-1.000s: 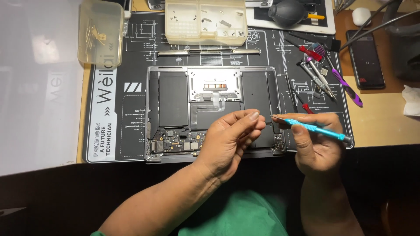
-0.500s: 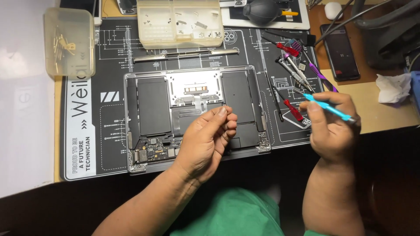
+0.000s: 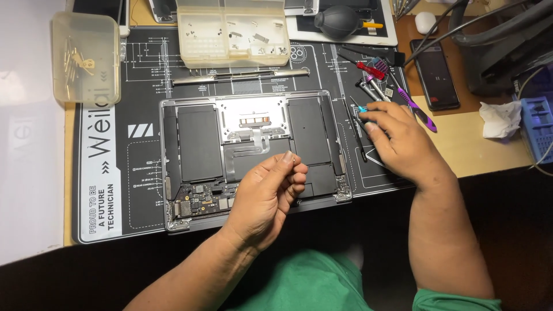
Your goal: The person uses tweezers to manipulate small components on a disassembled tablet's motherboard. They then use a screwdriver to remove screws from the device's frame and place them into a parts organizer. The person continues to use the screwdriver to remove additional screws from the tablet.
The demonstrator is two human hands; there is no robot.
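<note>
Your left hand pinches a tiny screw over the open grey laptop; keep it level. Right hand closed on the blue tool at the mat's right edge.

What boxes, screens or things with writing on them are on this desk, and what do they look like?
Work mat: under the opened laptop, black with a white printed strip on its left.
Parts box: top middle, clear, compartments.
Small box: top left, clear yellowish.
Phone: right, dark screen.
</note>
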